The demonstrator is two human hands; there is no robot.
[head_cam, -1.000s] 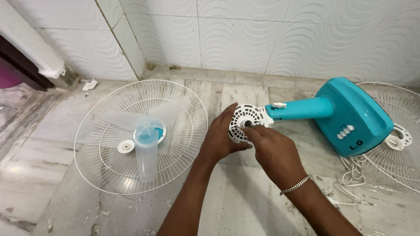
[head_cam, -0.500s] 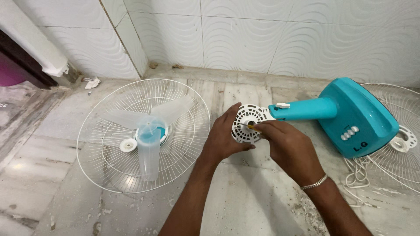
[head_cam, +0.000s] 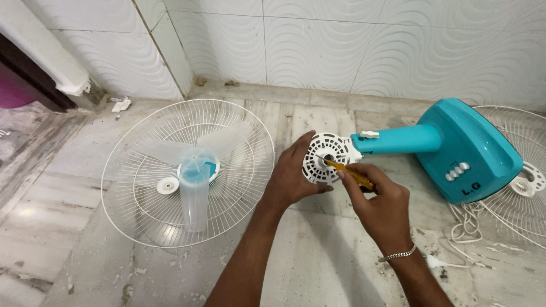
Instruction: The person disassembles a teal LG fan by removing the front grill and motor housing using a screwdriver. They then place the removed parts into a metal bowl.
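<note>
Fan stripped: wire guard (head_cam: pixel 187 170) with loose translucent blade (head_cam: pixel 196 170) lies left of white motor plate (head_cam: pixel 327 158).

Your left hand (head_cam: pixel 293 176) clasps plate rim.

Your right hand (head_cam: pixel 378 202) pinches yellow screwdriver (head_cam: pixel 350 173), tip at plate centre.

Teal fan body (head_cam: pixel 455 149) right of plate.

Judged: plate fastening unfinished.

A white wire fan guard (head_cam: pixel 187 173) is lying flat on the marble floor (head_cam: pixel 318 267), carrying a translucent blade set (head_cam: pixel 193 165) (hub tinted blue). Another wire guard (head_cam: pixel 520 182) is resting at right beside a white cord (head_cam: pixel 463 227).
</note>
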